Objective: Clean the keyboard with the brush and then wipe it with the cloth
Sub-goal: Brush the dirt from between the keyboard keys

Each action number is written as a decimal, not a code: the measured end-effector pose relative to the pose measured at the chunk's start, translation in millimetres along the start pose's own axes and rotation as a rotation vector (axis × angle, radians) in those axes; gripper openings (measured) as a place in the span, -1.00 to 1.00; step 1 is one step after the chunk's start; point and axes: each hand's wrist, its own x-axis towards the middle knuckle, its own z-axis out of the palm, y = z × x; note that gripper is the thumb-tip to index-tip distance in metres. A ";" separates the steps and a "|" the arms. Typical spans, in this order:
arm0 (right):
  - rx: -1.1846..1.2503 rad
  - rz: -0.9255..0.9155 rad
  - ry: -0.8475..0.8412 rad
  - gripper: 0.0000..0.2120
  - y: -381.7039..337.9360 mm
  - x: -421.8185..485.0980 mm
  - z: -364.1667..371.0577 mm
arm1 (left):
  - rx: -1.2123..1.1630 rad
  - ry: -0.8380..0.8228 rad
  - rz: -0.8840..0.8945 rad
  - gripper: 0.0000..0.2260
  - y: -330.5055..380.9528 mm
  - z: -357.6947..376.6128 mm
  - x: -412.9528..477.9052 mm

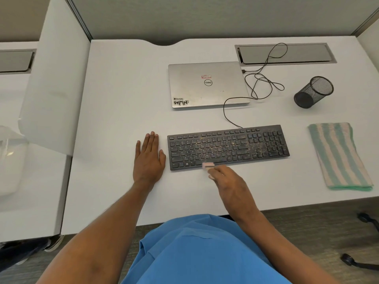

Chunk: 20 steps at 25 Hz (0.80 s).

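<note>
The black keyboard [227, 147] lies on the white desk [123, 99], its keys in the middle and on the right covered with light crumbs. The left hand [148, 158] rests flat on the desk just beside the keyboard's left end, fingers straight and holding nothing. The right hand [229, 185], a little blurred, pinches a small pink brush [208, 166] at the near edge of the keyboard. The striped cloth [338, 156] lies folded to the right of the keyboard, apart from it. A closed laptop [207, 85] lies behind the keyboard

Bright, even, diffuse light on the white table [123, 89]; shadows soft and faint. Motion blur on the right hand [231, 187] and pink brush [208, 165]. Wide-angle bending of straight lines toward the borders.
</note>
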 end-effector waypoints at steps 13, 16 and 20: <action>0.158 -0.003 -0.071 -0.79 4.6 10.2 -3.1 | -0.009 0.006 -0.004 -0.43 -0.3 1.1 -0.9; 0.123 0.159 0.007 -0.82 20.8 9.8 -22.3 | -0.003 0.002 -0.004 -0.42 -1.2 1.2 -0.2; 0.328 0.180 0.092 -0.86 4.1 32.1 -33.1 | -0.010 0.005 -0.005 -0.42 -0.5 1.5 -0.3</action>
